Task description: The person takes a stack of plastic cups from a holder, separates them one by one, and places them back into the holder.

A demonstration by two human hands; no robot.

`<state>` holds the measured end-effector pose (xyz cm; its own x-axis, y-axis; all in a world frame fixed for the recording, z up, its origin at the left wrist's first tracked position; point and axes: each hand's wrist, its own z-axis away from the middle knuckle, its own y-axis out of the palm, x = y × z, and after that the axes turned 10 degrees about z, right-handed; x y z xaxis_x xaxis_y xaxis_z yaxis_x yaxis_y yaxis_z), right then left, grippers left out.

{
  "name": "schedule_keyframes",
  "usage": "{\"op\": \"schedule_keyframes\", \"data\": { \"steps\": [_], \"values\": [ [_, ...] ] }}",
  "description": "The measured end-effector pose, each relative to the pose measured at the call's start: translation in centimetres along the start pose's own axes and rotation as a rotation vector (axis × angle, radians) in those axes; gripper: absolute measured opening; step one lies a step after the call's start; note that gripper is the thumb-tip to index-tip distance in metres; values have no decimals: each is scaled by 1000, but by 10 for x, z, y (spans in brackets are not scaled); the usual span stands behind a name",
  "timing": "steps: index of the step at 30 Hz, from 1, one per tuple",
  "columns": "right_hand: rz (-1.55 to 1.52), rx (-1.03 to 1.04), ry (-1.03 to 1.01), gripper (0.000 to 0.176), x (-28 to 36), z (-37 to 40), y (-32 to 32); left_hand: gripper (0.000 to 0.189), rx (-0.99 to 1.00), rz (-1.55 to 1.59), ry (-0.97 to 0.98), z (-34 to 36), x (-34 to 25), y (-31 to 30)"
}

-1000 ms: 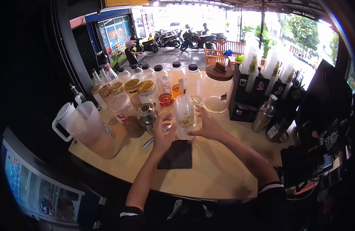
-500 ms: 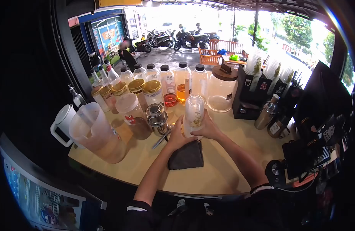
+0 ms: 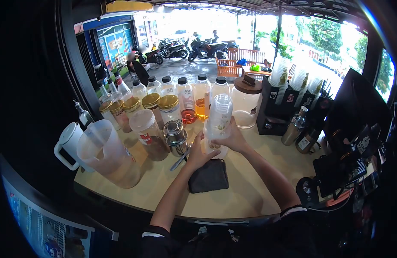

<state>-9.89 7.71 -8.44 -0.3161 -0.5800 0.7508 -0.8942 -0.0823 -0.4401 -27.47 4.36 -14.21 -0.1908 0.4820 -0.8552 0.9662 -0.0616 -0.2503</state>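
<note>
Over the middle of the counter, a stack of clear plastic cups (image 3: pixel 221 112) with gold print leans slightly to the right. My right hand (image 3: pixel 231 138) wraps its lower part from the right side, thumb across the front. Below and to the left, my left hand (image 3: pixel 202 151) curls round a pale translucent container (image 3: pixel 215 151), its thumb pointing inward along the front. The stack overlaps this container in view. Close under my hands lies a folded dark cloth (image 3: pixel 209 176). Left of my left hand stand a metal drip coffee filter (image 3: pixel 174 129) and a silver utensil (image 3: pixel 179 161).
A large plastic pitcher (image 3: pixel 109 157), a white jug (image 3: pixel 71 146) and gold-lidded jars (image 3: pixel 169 103) stand left. Black-capped bottles (image 3: pixel 187 101) line the back beside a wooden-lidded jar (image 3: pixel 246 103). Right are a black cup holder (image 3: pixel 273 112), a shaker (image 3: pixel 295 127) and a dark screen (image 3: pixel 357 107). A person (image 3: pixel 138 71) sits outside.
The cup stack has risen and tipped to the right with my right hand, which has moved up a little. My left hand stays low. The camera view has shifted slightly.
</note>
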Motion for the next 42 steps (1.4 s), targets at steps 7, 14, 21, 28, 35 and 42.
{"op": "schedule_keyframes", "data": {
  "steps": [7, 14, 21, 28, 35, 42],
  "values": [
    [214, -35, -131, 95, 65, -8, -62, 89, -213, 340, 150, -8, -55, -9],
    [527, 238, -297, 99, 111, 47, -117, 88, -164, 604, 355, -8, -129, 16],
    [329, -38, -120, 65, 111, 133, -154, 65, -68, 867, 27, 27, -112, 65],
    [7, 32, 139, 24, 78, 218, -151, 57, 98, 848, -138, 86, -82, 124],
    [-50, -167, 175, 25, 53, 259, -143, 57, 13, 729, -100, 118, -79, 149],
    [49, -371, 26, 23, 46, 267, -167, 63, -13, 721, -112, 130, -82, 145]
  ]
}}
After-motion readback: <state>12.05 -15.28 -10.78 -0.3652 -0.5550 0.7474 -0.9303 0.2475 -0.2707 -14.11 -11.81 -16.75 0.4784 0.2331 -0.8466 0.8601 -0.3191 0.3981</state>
